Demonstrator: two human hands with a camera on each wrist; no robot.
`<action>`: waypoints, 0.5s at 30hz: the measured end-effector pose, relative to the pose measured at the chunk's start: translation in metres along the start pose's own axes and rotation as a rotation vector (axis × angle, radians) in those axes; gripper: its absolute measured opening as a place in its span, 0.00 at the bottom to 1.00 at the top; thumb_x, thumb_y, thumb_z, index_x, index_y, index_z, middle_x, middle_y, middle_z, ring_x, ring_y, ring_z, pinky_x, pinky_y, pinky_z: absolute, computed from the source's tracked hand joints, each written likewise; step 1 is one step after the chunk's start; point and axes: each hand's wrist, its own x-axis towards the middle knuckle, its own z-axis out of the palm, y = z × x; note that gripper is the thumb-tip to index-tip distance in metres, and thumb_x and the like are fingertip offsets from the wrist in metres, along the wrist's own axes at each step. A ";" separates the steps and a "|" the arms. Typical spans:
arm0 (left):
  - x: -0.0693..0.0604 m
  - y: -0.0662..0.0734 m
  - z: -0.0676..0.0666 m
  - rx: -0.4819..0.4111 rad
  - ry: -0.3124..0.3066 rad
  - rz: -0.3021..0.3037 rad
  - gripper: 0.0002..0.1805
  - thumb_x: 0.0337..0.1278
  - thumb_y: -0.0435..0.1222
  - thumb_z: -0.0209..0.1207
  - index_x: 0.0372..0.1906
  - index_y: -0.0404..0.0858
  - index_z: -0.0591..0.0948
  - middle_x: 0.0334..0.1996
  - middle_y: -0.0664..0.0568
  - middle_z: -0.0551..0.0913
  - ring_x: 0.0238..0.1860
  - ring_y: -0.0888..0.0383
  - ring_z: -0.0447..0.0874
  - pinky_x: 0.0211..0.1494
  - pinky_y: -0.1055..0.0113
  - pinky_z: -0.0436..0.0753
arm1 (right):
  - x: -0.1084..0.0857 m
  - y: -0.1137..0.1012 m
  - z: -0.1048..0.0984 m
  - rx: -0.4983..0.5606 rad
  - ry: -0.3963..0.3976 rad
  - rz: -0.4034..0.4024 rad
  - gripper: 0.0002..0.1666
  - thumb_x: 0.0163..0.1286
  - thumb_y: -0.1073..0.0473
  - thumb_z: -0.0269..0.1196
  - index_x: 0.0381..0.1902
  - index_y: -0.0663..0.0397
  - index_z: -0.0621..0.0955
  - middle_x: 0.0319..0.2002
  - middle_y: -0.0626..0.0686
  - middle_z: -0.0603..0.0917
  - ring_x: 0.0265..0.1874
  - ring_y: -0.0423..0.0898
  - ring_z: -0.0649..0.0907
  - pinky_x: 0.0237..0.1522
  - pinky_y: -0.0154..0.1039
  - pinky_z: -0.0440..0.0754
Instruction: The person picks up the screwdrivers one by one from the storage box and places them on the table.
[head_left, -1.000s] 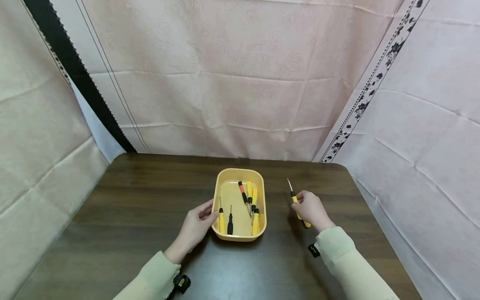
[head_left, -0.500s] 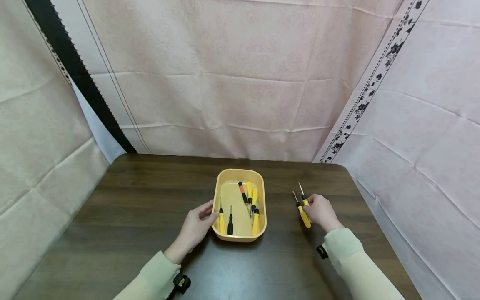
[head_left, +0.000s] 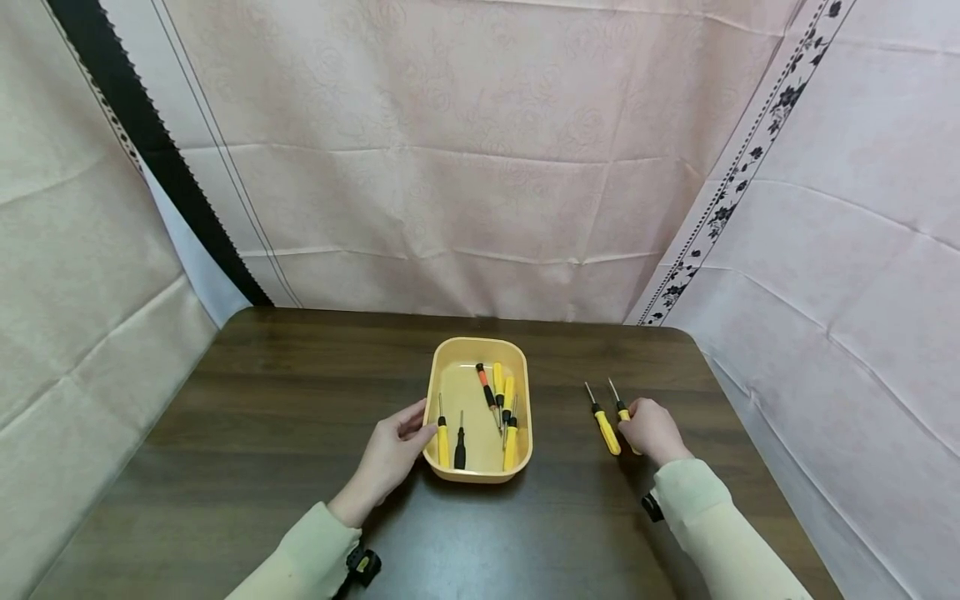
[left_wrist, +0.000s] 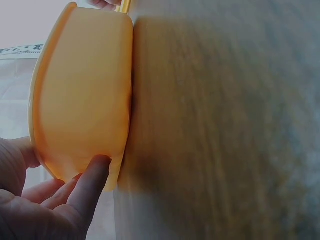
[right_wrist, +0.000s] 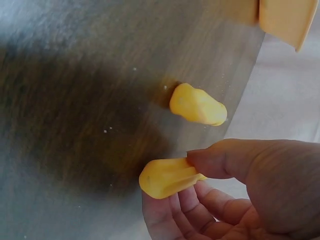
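Observation:
My left hand (head_left: 393, 450) grips the left wall of the yellow tray (head_left: 480, 477), thumb over the rim and fingers against its outside, as the left wrist view shows. Inside lie several screwdrivers: yellow-handled ones, a black one (head_left: 460, 450) and a red-and-black one (head_left: 485, 385). To the right of the tray, my right hand (head_left: 654, 431) pinches the yellow handle of a screwdriver (head_left: 622, 410), its tip pointing away from me. Just left of it another yellow screwdriver (head_left: 606, 432) lies on the table. The right wrist view shows the held handle (right_wrist: 167, 177) between thumb and fingers.
The dark wooden table (head_left: 262, 400) has rounded far corners. Pale cloth (head_left: 480, 208) hangs behind it and along both sides, with a black strip at left and a floral border at right.
My right hand has let go of one yellow screwdriver, which now lies on the table, and has moved right and slightly nearer with the other. The left hand and tray have not moved.

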 end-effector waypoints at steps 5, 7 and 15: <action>0.000 0.000 0.000 0.003 0.001 0.001 0.27 0.62 0.33 0.62 0.66 0.38 0.73 0.53 0.43 0.81 0.47 0.54 0.82 0.44 0.67 0.83 | 0.001 0.000 0.003 -0.005 -0.018 0.018 0.11 0.59 0.65 0.57 0.37 0.68 0.76 0.24 0.55 0.78 0.19 0.49 0.77 0.22 0.39 0.75; 0.000 -0.001 0.000 0.003 0.003 0.001 0.27 0.62 0.33 0.62 0.66 0.38 0.73 0.53 0.43 0.81 0.47 0.54 0.82 0.44 0.68 0.83 | 0.002 0.000 0.003 -0.018 -0.013 0.014 0.11 0.58 0.65 0.57 0.37 0.67 0.76 0.25 0.55 0.78 0.21 0.50 0.77 0.23 0.40 0.74; 0.000 -0.002 0.001 0.005 0.014 -0.001 0.27 0.62 0.34 0.63 0.66 0.38 0.73 0.53 0.43 0.81 0.48 0.54 0.82 0.45 0.68 0.83 | 0.003 0.000 0.004 -0.068 0.011 -0.011 0.13 0.56 0.63 0.59 0.38 0.68 0.78 0.31 0.58 0.79 0.28 0.53 0.76 0.31 0.45 0.75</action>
